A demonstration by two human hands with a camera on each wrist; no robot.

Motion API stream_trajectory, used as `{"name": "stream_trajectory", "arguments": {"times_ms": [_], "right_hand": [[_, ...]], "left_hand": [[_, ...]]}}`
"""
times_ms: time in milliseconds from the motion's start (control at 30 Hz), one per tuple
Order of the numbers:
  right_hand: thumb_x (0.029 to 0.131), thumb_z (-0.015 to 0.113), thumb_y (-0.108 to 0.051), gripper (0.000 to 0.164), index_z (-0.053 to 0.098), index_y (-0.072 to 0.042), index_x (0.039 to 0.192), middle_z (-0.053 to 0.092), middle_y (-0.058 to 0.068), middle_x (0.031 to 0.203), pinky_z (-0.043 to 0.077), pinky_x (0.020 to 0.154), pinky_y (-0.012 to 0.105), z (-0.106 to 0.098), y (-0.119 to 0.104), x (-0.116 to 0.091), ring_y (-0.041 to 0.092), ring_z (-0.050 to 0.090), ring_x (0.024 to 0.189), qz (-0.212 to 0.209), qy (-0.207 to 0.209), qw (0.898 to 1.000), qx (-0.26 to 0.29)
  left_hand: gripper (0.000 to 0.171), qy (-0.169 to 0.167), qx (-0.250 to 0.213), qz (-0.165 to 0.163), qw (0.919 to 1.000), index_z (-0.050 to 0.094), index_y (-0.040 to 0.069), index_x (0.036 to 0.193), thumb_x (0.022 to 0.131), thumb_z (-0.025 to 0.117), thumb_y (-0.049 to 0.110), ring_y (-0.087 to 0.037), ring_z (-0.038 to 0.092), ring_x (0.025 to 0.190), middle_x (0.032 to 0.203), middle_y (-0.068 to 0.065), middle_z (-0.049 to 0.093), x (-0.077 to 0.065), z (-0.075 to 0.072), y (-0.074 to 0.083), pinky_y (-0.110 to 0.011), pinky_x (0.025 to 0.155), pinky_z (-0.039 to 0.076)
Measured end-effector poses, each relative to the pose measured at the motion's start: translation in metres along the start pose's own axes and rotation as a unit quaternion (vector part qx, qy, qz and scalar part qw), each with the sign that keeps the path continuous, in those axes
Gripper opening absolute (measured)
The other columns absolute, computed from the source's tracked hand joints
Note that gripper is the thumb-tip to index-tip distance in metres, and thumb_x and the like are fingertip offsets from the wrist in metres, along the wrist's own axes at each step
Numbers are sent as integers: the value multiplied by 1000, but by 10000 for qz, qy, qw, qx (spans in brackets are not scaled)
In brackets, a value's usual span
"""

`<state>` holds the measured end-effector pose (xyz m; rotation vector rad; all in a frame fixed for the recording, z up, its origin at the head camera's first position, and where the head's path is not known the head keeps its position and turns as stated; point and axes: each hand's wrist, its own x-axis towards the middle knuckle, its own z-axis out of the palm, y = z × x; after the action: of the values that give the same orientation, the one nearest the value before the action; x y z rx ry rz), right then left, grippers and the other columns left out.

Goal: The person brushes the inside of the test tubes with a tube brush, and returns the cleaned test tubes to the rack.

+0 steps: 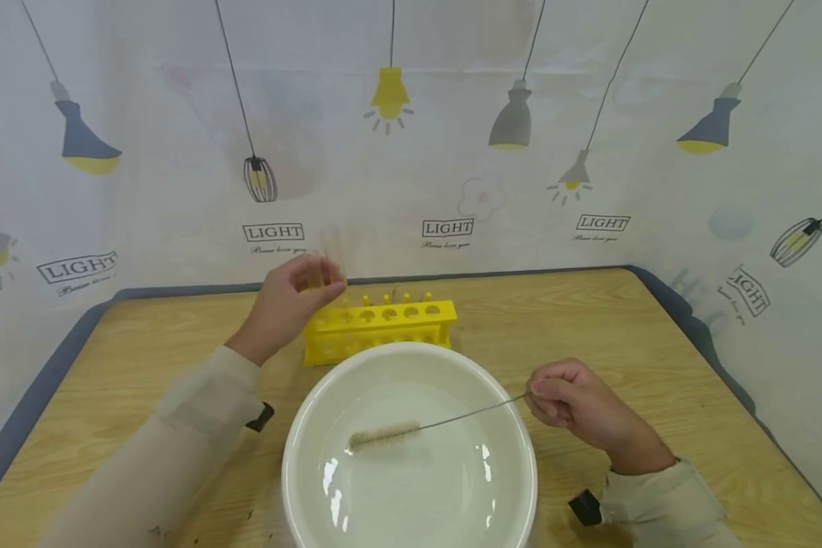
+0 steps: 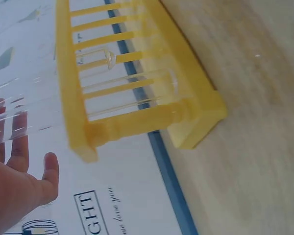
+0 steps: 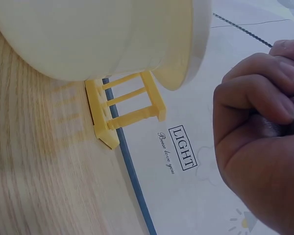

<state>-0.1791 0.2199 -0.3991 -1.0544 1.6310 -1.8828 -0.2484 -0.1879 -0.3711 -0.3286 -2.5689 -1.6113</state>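
My left hand [image 1: 284, 304] is at the left end of a yellow test tube rack [image 1: 380, 318], its thumb and fingers round the upper part of a clear glass test tube [image 2: 95, 62]. That tube's rounded bottom hangs partway down inside the rack. Another test tube [image 2: 122, 93] stands in the end slot, reaching the base. The grip itself lies partly outside the left wrist view. With thumb and curled fingers, my right hand [image 1: 582, 403] pinches the wire handle of a test tube brush [image 1: 387, 435]. The brush's bristled head lies over the water in a white basin [image 1: 294, 464].
The basin occupies the front middle of the wooden table [image 1: 541, 312], with the rack just behind it. A white cloth [image 1: 383, 183] printed with lamps hangs behind and at both sides. Dark edging [image 1: 199, 291] borders the table.
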Motion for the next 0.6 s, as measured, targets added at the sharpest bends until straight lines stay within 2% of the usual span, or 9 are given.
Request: {"name": "stream_trajectory", "arguments": {"times_ms": [133,300,400,500,600], "right_hand": [[99,24,15,41,38,-3,64,27,9,56,18,42,37,0,0,-1,23,22,46,-50,-18,10000,-4],[99,22,15,41,37,-3,65,27,7,57,18,42,37,-1,-3,-1,23,23,47,-132,-63,9999,73],[97,20,17,41,37,-2,65,26,7,57,18,42,36,-3,-3,-1,23,23,47,-286,-153,9994,147],[95,16,20,42,36,-1,65,26,7,57,20,41,35,-6,-1,-1,23,24,47,-488,-272,9982,217],[93,13,22,43,35,-1,65,26,7,57,20,42,35,-9,0,-2,22,25,47,-682,-348,9967,277]], "left_hand": [[30,146,17,118,9998,64,20,112,93,70,43,-16,57,111,113,2,63,1,-5,13,-45,106,46],[31,308,-134,408,9986,64,16,115,94,70,37,-15,59,114,117,0,65,5,-11,31,-51,116,36],[31,419,-65,583,9974,64,16,115,94,70,38,-13,59,114,117,1,66,6,-14,42,-51,116,35],[28,628,67,846,9944,64,18,113,94,71,38,-10,59,115,117,4,66,4,-18,56,-48,115,36],[23,935,128,1295,9871,66,15,111,94,72,30,-8,59,113,114,4,66,-6,-23,74,-41,111,40]]}}
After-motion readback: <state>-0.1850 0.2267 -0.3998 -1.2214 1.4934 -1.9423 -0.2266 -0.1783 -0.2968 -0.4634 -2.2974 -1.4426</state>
